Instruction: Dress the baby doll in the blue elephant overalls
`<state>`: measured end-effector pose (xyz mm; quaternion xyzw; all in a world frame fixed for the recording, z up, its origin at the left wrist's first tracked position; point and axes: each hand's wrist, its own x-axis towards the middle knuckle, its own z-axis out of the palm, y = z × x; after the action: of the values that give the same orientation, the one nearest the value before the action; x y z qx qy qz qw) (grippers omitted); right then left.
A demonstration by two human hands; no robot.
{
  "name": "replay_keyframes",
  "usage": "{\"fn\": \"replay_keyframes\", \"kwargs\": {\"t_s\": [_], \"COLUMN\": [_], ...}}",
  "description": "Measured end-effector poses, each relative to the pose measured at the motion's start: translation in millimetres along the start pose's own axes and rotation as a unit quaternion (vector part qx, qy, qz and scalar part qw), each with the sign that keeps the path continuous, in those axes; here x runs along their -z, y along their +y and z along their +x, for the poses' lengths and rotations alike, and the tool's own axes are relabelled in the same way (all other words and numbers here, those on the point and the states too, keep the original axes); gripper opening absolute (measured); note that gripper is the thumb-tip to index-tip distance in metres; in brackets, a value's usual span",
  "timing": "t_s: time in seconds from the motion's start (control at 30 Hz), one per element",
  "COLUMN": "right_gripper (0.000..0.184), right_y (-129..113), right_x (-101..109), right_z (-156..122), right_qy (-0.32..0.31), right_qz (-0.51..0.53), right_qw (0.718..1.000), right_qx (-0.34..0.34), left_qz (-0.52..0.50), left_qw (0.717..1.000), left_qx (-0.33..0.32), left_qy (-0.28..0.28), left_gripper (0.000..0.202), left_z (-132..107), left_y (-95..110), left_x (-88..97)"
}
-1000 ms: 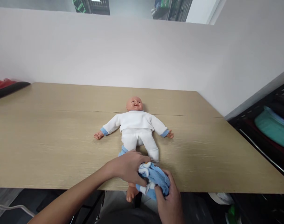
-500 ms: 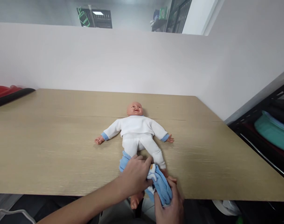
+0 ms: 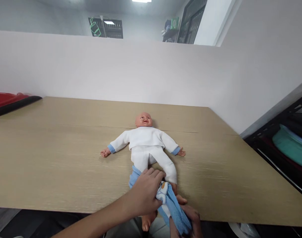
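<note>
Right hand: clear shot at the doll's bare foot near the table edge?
Probably yes. The foot lies just beyond the right hand with nothing between them. But that hand is gripping the blue garment, so it would likely need to free some fingers first.

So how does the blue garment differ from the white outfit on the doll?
The white outfit lies smooth, fully on the doll; the blue garment is bunched at its legs. The blue garment is gripped by the left hand and right hand; the white outfit is not. Both are soft cloth.
</note>
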<state>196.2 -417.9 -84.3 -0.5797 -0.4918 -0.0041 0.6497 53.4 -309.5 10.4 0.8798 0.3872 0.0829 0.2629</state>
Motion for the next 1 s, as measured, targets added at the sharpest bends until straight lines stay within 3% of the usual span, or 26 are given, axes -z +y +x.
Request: {"fn": "replay_keyframes", "kwargs": {"t_s": [0.17,0.3,0.4,0.57,0.73,1.0], "right_gripper": [0.018,0.018,0.011,0.008,0.012,0.018], "right_y": [3,5,4,1,5,0], "right_x": [-2,3,5,1,-3,0], "right_z": [18,31,34,26,19,40], "right_qy": [-0.011,-0.017,0.003,0.011,-0.01,-0.074], "right_qz": [0.033,-0.028,-0.069,-0.049,0.037,0.152], "right_qw": [0.994,0.984,0.989,0.994,0.998,0.978], "right_qx": [0.103,0.175,0.133,0.1,0.053,0.12], "left_qz": [-0.037,-0.065,-0.069,-0.06,-0.045,-0.099], "left_qw": [0.999,0.998,0.997,0.998,0.999,0.992], "left_qx": [0.012,0.005,0.013,0.009,-0.009,-0.023], "left_qy": [0.012,0.025,0.028,0.022,0.011,0.077], "left_gripper": [0.043,0.042,0.04,0.037,0.029,0.023], "left_z": [-3,-2,-3,-2,-2,-11], "left_y": [-5,-6,-5,0,2,-1], "left_x": [-1.1,-0.5,-0.2,3.5,4.4,-1.4]}}
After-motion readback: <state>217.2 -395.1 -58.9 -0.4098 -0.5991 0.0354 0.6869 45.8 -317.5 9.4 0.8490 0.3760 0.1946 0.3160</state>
